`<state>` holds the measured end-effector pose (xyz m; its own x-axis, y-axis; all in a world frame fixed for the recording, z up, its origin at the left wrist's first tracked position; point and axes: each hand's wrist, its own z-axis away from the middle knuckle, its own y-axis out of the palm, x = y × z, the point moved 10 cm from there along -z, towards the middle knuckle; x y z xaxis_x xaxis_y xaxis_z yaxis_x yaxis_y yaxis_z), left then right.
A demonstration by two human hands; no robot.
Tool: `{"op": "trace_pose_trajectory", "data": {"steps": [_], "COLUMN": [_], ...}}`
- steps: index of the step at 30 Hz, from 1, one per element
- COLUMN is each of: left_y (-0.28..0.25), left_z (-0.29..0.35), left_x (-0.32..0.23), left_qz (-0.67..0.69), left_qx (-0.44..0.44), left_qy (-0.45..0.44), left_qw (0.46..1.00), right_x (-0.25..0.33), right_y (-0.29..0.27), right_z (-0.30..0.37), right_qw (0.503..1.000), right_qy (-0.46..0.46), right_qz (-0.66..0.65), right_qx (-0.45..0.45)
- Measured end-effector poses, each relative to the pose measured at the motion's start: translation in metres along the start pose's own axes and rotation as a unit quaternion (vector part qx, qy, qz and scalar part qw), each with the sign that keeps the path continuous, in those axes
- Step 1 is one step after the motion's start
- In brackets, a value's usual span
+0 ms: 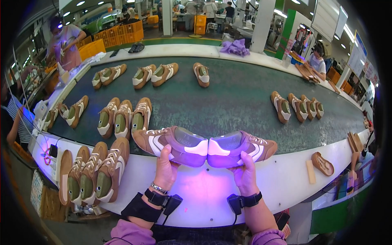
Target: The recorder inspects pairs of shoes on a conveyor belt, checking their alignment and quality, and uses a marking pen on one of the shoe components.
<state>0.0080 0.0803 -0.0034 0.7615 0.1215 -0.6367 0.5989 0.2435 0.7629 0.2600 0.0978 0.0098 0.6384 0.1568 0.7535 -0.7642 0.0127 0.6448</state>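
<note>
Two brown sneakers with white stripes are held up heel to heel under a purple light. My left hand (166, 169) is closed around the sole of the left sneaker (163, 143), thumb along its side. The right sneaker (245, 148) sits in my right hand (246, 173), its toe pointing right. Their white heel patches touch or nearly touch at the middle. Both shoes are laced, with greenish insoles showing inside. Below them, the white tabletop (196, 204) glows pink-purple. Fingers beneath the soles are partly hidden.
More sneakers (112, 169) stand in a row at my left, and several others (143, 112) lie on the dark green conveyor belt (212, 102). A brown shoe piece (322, 164) and a tan strip (310, 171) rest at the right. Co-workers stand at the far left and right.
</note>
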Motion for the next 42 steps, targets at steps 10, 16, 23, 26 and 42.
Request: {"op": "trace_pose_trajectory", "data": {"steps": [10, 16, 23, 26, 42], "left_y": [-0.011, 0.031, -0.012, -0.059, -0.144], "left_z": [-0.002, 0.036, 0.127, 0.147, 0.237], "left_x": [0.008, 0.007, -0.05, -0.085, -0.316], "left_qz": [0.069, 0.121, 0.102, 0.042, -0.501], "left_qx": [-0.019, 0.069, 0.182, 0.039, -0.286], "left_qy": [-0.053, -0.149, -0.202, -0.142, 0.232], "left_qw": [0.996, 0.979, 0.957, 0.988, 0.783], "right_x": [-0.012, -0.005, -0.023, -0.024, -0.047], "right_y": [0.018, 0.009, 0.037, 0.039, 0.022], "right_z": [0.0, 0.003, 0.012, 0.014, 0.011], "right_qw": [0.994, 0.988, 0.991, 0.995, 0.995], "right_qy": [0.043, 0.025, 0.053, 0.041, 0.078], "right_qz": [-0.097, -0.107, -0.045, -0.038, -0.022], "right_qx": [0.018, 0.111, 0.114, 0.087, 0.063]}}
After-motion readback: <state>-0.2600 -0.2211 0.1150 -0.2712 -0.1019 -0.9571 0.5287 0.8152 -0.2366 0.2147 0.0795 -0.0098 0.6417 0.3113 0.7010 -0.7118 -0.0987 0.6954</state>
